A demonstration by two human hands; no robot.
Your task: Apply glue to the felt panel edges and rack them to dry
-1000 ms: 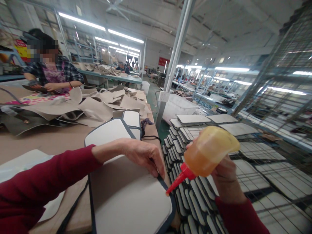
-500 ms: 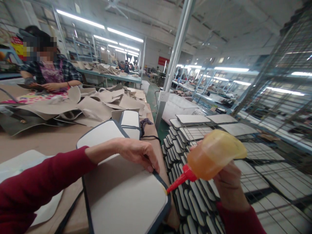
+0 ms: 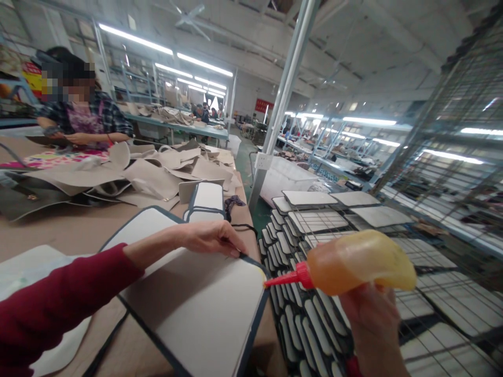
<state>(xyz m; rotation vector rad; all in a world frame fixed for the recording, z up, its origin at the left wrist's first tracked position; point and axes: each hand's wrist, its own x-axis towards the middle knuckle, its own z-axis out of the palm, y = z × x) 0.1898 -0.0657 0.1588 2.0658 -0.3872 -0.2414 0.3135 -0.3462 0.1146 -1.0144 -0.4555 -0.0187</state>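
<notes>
My right hand [image 3: 369, 311] grips a squeeze bottle [image 3: 353, 262] of amber liquid, tipped on its side, its red nozzle pointing left. The nozzle tip meets the rounded corner of a white panel [image 3: 196, 309] with dark edging, where a yellowish smear shows along the border. Fingers of my left hand [image 3: 214, 238] are closed on the dark edging at the panel's upper edge, just behind that corner. Beneath and beyond it lies another white panel [image 3: 137, 230] with the same dark border, partly hidden by my left forearm.
Several dark-edged panels lie on a wire rack [image 3: 314, 214] to the right. Beige cut pieces [image 3: 157, 173] are heaped across the table [image 3: 70, 230]. A metal post [image 3: 281, 94] rises beyond the table edge. A co-worker [image 3: 84, 118] sits at the far left.
The bottle has swung closer to level, its body moving right, while the nozzle stays at the panel's corner. The held panel has turned slightly, and my left hand has shifted left and up.
</notes>
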